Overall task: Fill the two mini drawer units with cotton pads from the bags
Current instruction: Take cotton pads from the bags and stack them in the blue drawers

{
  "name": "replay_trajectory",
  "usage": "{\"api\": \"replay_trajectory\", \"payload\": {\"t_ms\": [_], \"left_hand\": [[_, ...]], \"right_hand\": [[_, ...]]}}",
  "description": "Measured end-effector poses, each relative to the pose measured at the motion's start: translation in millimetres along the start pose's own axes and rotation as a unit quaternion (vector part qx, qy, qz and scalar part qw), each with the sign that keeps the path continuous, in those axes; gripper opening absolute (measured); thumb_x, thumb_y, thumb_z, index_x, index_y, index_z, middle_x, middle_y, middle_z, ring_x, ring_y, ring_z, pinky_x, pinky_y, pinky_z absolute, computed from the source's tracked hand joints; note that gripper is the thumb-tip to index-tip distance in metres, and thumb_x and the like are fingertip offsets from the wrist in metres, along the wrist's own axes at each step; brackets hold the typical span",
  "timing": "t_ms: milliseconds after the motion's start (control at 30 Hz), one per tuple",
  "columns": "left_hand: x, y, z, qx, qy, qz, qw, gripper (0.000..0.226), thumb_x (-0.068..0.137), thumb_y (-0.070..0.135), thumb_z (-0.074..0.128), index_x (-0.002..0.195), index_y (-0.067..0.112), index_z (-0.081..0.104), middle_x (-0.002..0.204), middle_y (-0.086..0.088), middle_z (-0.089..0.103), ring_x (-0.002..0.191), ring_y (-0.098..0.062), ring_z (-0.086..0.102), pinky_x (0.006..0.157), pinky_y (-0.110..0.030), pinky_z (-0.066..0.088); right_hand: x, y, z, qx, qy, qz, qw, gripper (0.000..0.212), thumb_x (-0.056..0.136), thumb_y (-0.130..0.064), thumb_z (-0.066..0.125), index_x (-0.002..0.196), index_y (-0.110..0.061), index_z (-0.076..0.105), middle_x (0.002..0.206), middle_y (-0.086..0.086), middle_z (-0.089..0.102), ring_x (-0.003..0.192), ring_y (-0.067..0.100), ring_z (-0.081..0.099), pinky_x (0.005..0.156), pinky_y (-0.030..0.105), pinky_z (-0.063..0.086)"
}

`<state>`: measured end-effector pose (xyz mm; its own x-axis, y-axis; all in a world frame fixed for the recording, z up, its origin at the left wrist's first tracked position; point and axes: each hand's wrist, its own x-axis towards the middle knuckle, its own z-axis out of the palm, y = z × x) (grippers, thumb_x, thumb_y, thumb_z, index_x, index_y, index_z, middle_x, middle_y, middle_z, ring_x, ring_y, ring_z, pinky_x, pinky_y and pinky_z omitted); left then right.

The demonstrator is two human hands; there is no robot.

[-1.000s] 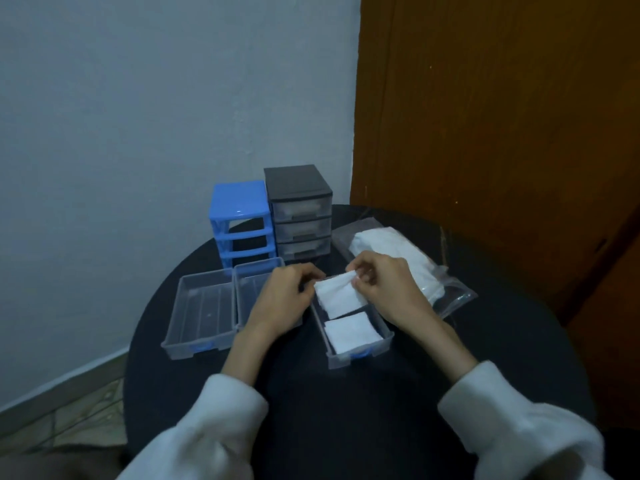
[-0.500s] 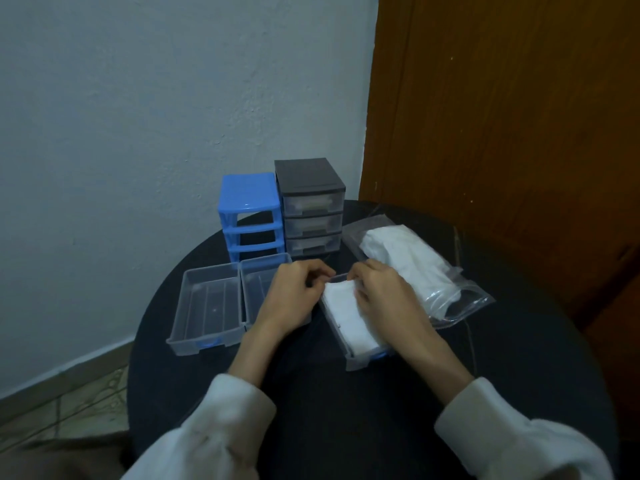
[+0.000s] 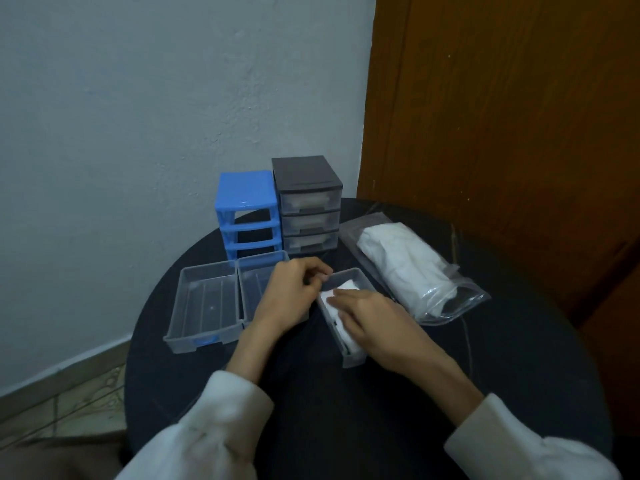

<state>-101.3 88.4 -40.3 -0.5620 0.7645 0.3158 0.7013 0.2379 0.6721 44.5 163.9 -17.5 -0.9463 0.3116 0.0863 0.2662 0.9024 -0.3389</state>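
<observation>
White cotton pads [image 3: 341, 299] fill a clear drawer [image 3: 353, 356]; right hand [image 3: 375, 322] presses flat, left hand [image 3: 294, 294] fingers curled, grip unclear

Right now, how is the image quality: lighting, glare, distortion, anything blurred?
Head view: dim, bluish light; wide-angle bending at the door edge; glare on the clear bag; cotton pads wash out into a textureless white; right hand slightly soft.

Right hand [image 3: 377, 320] now presses flat the cotton pads [image 3: 341, 299] it was lowering into the clear drawer [image 3: 349, 356] a second ago
</observation>
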Motion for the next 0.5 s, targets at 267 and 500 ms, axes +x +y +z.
{"api": "replay_trajectory", "payload": {"t_ms": [267,500], "left_hand": [[-1.1,1.9,-0.3,0.010,-0.001,-0.001,1.000,0.023,0.090,0.010,0.057,0.109,0.021,0.066,0.096,0.008,0.067,0.088,0.003,0.058,0.078,-0.008,0.045],[-5.9,24.1,-3.0,0.012,0.034,0.042,0.998,0.032,0.092,0.004,0.050,0.119,0.017,0.061,0.112,0.005,0.064,0.101,0.002,0.053,0.085,-0.008,0.037]], "right_hand": [[-7.1,8.3,-1.7,0.090,0.101,0.025,0.991,0.032,0.095,-0.011,0.044,0.118,-0.021,0.063,0.124,-0.007,0.060,0.114,0.008,0.053,0.094,0.017,0.040],[-46.8,33.8,-36.8,0.149,0.267,0.016,0.952,0.031,0.087,0.004,0.050,0.087,-0.022,0.066,0.086,-0.023,0.057,0.093,-0.008,0.055,0.078,0.004,0.041]]}}
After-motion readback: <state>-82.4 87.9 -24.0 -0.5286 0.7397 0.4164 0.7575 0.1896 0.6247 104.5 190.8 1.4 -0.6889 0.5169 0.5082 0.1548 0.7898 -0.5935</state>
